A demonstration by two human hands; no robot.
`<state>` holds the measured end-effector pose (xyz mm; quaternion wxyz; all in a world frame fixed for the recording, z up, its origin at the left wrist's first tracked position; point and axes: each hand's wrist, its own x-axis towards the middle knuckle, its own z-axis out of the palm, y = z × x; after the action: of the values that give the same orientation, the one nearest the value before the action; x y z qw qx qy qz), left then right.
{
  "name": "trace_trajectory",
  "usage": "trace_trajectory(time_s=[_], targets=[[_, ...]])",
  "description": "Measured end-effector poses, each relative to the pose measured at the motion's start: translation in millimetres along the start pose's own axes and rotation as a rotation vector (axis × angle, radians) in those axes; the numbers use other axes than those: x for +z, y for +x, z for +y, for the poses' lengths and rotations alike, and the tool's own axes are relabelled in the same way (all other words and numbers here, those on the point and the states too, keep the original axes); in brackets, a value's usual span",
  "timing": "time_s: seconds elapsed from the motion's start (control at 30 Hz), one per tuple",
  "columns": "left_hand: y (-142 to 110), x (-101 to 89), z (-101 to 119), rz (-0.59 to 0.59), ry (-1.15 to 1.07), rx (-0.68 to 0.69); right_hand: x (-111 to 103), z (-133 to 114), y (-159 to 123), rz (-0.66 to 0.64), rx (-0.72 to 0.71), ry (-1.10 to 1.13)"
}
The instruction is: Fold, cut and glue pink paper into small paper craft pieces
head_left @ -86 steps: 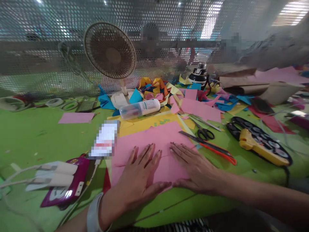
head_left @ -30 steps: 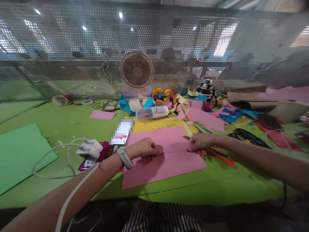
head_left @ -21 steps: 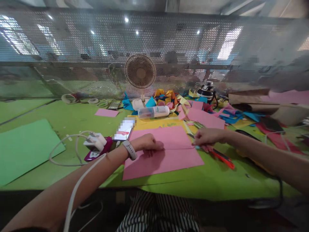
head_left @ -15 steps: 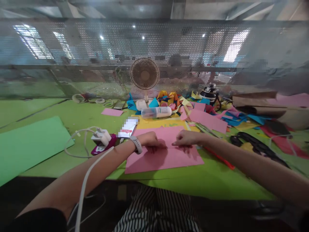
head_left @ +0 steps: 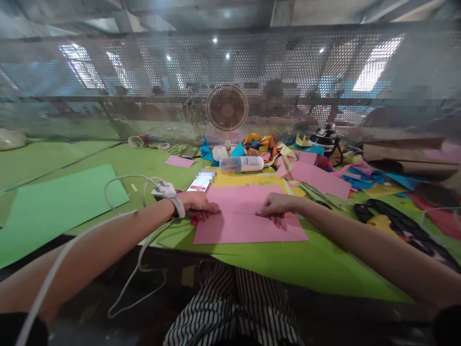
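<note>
A pink sheet of paper (head_left: 245, 229) lies in front of me with a crease running across its middle. My left hand (head_left: 202, 203), with a pale watch band on the wrist, is at the sheet's left side. Its fingers are curled and its thumb lies along the crease. On the right part of the crease, my right hand (head_left: 278, 206) presses with its thumb, fingers bent. Both hands are closed at the paper; some fingertips are hidden. Just beyond my left hand a phone (head_left: 201, 181) lies at the sheet's edge.
Beyond the sheet are yellow paper (head_left: 234, 179), a clear bottle (head_left: 242, 164) and a fan (head_left: 227, 109). Coloured scraps (head_left: 317, 175) and a black strap-like item (head_left: 392, 223) lie to the right. A white charger (head_left: 163, 188), its cable and a green sheet (head_left: 68, 204) are leftward.
My left hand has slid left along the crease, away from my right hand, toward the sheet's left edge. My right hand stays on the right part. The camera view has shifted slightly left.
</note>
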<state>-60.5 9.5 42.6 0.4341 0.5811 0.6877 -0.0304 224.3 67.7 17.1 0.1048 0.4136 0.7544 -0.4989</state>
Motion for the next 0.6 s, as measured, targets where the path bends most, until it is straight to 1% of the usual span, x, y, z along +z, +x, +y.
trace_trajectory(time_s=[0.13,0.27,0.47,0.6], targets=[[-9,-0.8,-10,0.038,-0.005,-0.027,1,-1,-1,0.016,-0.016,-0.014],[-17,0.8,-14,0.067,0.002,-0.040,0,0,-2,0.018,-0.031,-0.025],[-35,2.4,-13,0.142,0.068,-0.061,1,0,-4,0.025,-0.056,-0.054],[-41,4.3,-8,0.195,0.149,-0.054,3,-1,-5,0.051,-0.068,-0.113]])
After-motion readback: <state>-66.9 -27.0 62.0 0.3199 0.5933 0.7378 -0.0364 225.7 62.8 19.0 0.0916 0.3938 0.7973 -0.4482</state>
